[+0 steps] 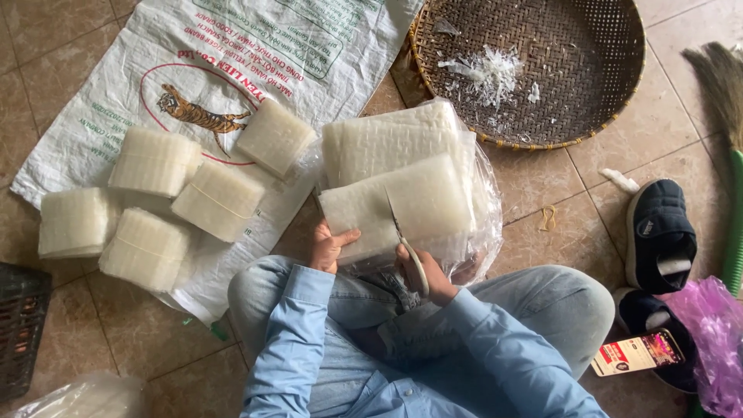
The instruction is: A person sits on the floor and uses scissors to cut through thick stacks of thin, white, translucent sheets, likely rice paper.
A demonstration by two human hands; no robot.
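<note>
From the head camera, the left hand [329, 246] grips the near-left corner of a thick white sheet stack [398, 205] held over the lap. The right hand [429, 271] is closed around scissors [406, 244], blades cutting into the stack's near edge. Left of the stack, five cut blocks [155, 159] lie on a printed sack [309, 46]; beyond the stack sits a woven tray [604, 70].

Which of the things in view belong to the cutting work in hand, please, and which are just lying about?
In use:
left hand holding the white sheet stack
right hand with scissors
cut stacks on the woven sack
bamboo tray holding scraps

Lying about:
dark shoe
phone
broom
purple bag
black crate
</note>
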